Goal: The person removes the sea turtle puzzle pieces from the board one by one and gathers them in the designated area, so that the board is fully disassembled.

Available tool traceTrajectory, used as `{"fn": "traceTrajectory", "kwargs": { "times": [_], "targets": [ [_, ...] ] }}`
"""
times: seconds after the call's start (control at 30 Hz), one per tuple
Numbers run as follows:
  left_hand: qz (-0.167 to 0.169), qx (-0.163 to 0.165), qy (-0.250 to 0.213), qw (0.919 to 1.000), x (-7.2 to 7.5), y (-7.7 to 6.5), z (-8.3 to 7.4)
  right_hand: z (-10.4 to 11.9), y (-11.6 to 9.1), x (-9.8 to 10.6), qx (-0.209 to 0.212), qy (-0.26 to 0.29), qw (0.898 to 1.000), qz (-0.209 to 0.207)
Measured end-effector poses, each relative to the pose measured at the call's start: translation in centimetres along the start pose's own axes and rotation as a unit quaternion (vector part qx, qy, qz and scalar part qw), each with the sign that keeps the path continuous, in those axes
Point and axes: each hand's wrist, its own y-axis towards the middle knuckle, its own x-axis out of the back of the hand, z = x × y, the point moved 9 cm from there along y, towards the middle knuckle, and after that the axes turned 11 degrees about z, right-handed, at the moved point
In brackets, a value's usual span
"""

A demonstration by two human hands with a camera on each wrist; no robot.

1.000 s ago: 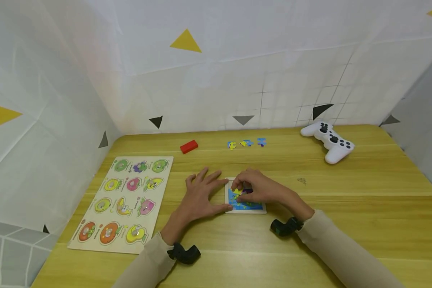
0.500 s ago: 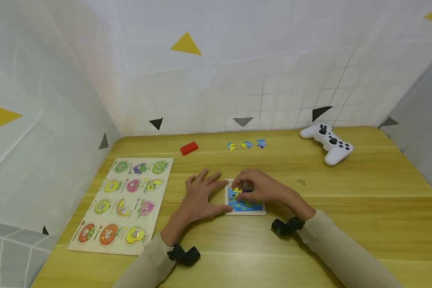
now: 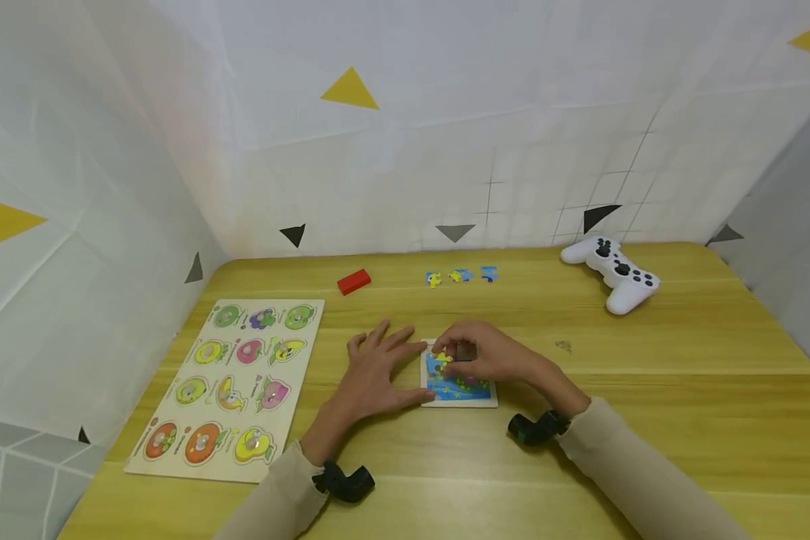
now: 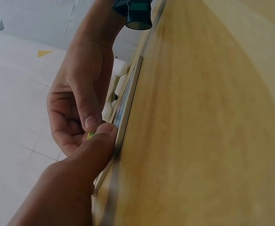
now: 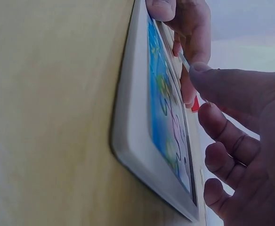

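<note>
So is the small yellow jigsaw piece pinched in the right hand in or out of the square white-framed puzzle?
Out: the right wrist view shows the piece tilted in the right grip, above the puzzle.

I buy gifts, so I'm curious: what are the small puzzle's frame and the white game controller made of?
Puzzle frame: perhaps wood or fibreboard, matte; pale, smooth rim without clear grain. Game controller: likely plastic, satin; evenly coloured, moulded-looking curves.

— Head view: obstructions?
— Right hand (image 3: 493,354) covers the upper right of the white-framed, blue square puzzle (image 3: 457,390).
— Cut off?
— Beige fabric sleeves (image 3: 637,465), at the bottom edge.
— Indistinct?
— Three small blue-and-yellow jigsaw pieces (image 3: 464,275); printed detail too small.
</note>
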Motion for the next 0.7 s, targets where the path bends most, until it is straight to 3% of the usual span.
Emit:
{"fn": "traceTrajectory", "kwargs": {
  "times": [0.7],
  "targets": [
    [0.000,0.001,-0.009,1.0000,0.2,-0.1,-0.1,-3.0,0.3,2.9,-0.044,0.001,0.997,-0.060]
  ]
}}
